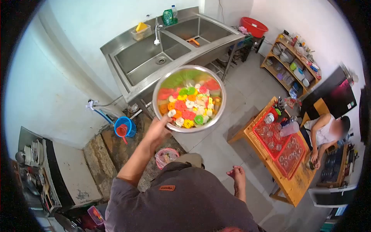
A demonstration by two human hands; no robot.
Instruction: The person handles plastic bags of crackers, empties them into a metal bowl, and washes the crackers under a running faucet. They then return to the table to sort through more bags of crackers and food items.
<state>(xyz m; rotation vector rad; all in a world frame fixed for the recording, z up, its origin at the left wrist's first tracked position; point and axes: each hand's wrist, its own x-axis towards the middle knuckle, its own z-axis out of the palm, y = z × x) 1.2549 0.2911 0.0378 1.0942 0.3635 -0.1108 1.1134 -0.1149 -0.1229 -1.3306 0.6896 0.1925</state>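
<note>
A wide metal bowl (157,101) is held up in front of the double sink. In it lie many small colourful pieces (189,105), red, yellow, green, orange and white. My left hand (158,129) grips the bowl's lower left rim, with the thumb over the edge. My right hand (236,174) hangs low beside my body, away from the bowl, its fingers partly curled and nothing visible in them.
Behind the bowl is a steel double sink (185,52) with a faucet (157,33). A blue bucket (131,127) and a pink-rimmed bin (167,154) stand on the floor. Right, a person (322,129) sits at a wooden table (295,189) with red trays (266,133).
</note>
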